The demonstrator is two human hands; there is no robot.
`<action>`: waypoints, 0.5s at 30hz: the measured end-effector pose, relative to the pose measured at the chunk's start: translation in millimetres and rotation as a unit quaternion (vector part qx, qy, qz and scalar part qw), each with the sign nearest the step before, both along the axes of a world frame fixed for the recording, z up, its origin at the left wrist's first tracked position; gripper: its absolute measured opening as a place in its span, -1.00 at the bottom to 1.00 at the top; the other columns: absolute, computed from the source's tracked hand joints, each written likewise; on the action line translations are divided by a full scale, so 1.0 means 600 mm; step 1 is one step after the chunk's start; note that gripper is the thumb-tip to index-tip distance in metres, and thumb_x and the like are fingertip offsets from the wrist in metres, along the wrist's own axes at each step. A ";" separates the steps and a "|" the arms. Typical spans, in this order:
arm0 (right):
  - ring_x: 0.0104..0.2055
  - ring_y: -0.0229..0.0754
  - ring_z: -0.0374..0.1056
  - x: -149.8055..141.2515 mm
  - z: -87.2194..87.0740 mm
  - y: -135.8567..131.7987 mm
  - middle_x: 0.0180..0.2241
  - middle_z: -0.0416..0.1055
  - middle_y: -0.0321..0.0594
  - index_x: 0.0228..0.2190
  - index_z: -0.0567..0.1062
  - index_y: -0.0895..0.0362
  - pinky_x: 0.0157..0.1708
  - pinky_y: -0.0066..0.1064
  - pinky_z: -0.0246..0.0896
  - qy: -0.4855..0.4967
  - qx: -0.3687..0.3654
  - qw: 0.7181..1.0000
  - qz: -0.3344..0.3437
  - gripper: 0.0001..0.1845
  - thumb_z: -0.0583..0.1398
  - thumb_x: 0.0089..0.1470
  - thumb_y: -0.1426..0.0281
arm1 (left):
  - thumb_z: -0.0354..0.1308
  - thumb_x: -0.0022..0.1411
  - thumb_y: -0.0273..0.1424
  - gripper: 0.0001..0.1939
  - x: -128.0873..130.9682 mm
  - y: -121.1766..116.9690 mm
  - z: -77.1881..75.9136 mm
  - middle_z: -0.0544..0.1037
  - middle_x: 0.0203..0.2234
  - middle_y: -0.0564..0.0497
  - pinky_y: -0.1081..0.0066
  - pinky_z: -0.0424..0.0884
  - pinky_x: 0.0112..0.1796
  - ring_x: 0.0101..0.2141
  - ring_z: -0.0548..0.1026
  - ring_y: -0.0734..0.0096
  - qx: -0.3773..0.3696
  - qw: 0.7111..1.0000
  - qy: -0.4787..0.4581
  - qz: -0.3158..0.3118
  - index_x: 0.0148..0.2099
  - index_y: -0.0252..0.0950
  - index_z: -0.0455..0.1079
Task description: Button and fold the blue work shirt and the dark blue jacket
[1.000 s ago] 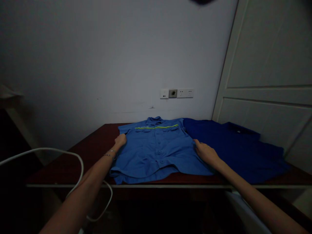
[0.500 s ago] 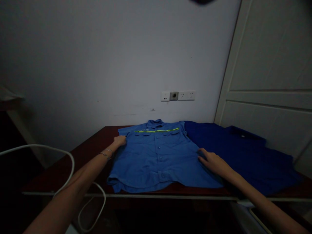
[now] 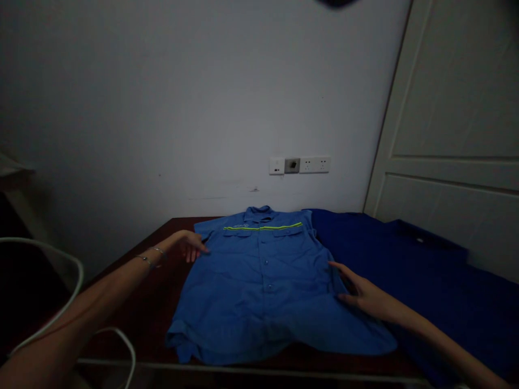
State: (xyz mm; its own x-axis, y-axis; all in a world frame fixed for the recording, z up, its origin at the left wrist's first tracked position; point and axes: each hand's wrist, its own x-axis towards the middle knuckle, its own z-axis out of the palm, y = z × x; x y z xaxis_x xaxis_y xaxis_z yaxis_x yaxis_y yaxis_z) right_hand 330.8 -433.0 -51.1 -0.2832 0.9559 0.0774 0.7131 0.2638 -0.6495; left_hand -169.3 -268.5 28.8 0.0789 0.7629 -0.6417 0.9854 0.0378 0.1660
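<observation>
A short-sleeved light blue work shirt (image 3: 239, 286) lies front up, collar away from me, with a yellow-green stripe across its chest. At its left side, below the sleeve, my left hand (image 3: 192, 246) has loosely extended fingers, one touching the shirt's edge. My right hand (image 3: 363, 294) rests at the shirt's right side, thumb and fingers apart, with a raised bit of fabric between them. A darker blue garment (image 3: 377, 265) is spread out to the right, partly behind my right forearm.
The dark red table (image 3: 150, 270) stands against a pale wall (image 3: 203, 108) with sockets (image 3: 314, 165). At right is a white panelled door (image 3: 454, 119). A white cable (image 3: 79, 270) loops over my left forearm.
The view has shifted so the shirt appears larger and lower. My left hand has loosened from a closed grip at the shirt's edge. My right thumb and fingers are farther apart.
</observation>
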 end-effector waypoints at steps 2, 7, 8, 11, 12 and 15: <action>0.17 -0.05 -0.01 0.003 -0.002 0.000 0.17 0.01 -0.09 0.16 -0.03 0.14 0.13 -0.26 -0.14 -0.033 0.004 0.999 -0.009 -0.20 0.09 -0.14 0.36 | 0.13 -0.16 0.09 -0.49 0.007 -0.007 -0.010 0.53 -0.52 -0.21 0.35 0.39 -0.56 -0.49 0.50 0.17 -0.145 0.989 -0.001 -0.002 -0.56 -0.31 0.41; -0.02 -0.09 0.26 0.015 -0.017 0.010 -0.03 0.31 -0.09 0.16 0.01 0.11 0.00 -0.30 0.09 -0.096 -0.032 0.995 -0.021 -0.29 0.02 -0.08 0.41 | 0.19 -0.27 0.10 -0.51 0.027 -0.023 -0.048 0.50 -0.61 -0.24 0.19 0.40 -0.58 -0.50 0.50 -0.01 -0.226 0.973 0.049 -0.021 -0.66 -0.27 0.37; -0.04 -0.09 0.28 0.019 -0.021 0.012 -0.05 0.33 -0.10 0.15 0.04 0.09 -0.02 -0.31 0.11 -0.104 -0.034 0.994 -0.023 -0.29 0.02 -0.08 0.42 | 0.22 -0.29 0.07 -0.53 0.028 -0.025 -0.056 0.49 -0.63 -0.24 0.16 0.41 -0.56 -0.50 0.50 -0.04 -0.224 0.973 0.062 -0.008 -0.67 -0.27 0.36; -0.02 -0.07 0.26 0.034 -0.036 0.015 -0.05 0.33 -0.12 0.11 0.14 0.05 0.00 -0.30 0.09 -0.118 -0.030 0.992 -0.031 -0.32 0.04 -0.12 0.46 | 0.33 -0.39 -0.03 -0.60 0.025 -0.027 -0.078 0.50 -0.62 -0.22 0.07 0.43 -0.54 -0.46 0.49 -0.12 -0.211 0.973 0.084 0.034 -0.66 -0.24 0.36; -0.01 -0.06 0.25 0.039 -0.039 0.015 -0.05 0.33 -0.13 0.09 0.18 0.04 0.00 -0.30 0.09 -0.123 -0.033 0.991 -0.031 -0.34 0.04 -0.12 0.46 | 0.37 -0.44 -0.08 -0.62 0.023 -0.026 -0.085 0.50 -0.61 -0.22 0.05 0.43 -0.55 -0.46 0.49 -0.15 -0.207 0.973 0.086 0.048 -0.65 -0.23 0.36; -0.03 -0.04 0.27 0.047 -0.036 0.012 -0.10 0.37 -0.15 0.01 0.30 -0.01 -0.02 -0.31 0.12 -0.136 -0.047 0.989 -0.038 -0.43 0.07 -0.12 0.42 | 0.43 -0.61 -0.20 -0.61 0.010 -0.015 -0.095 0.52 -0.60 -0.18 0.09 0.39 -0.70 -0.52 0.47 -0.20 -0.194 0.976 0.066 0.080 -0.65 -0.19 0.37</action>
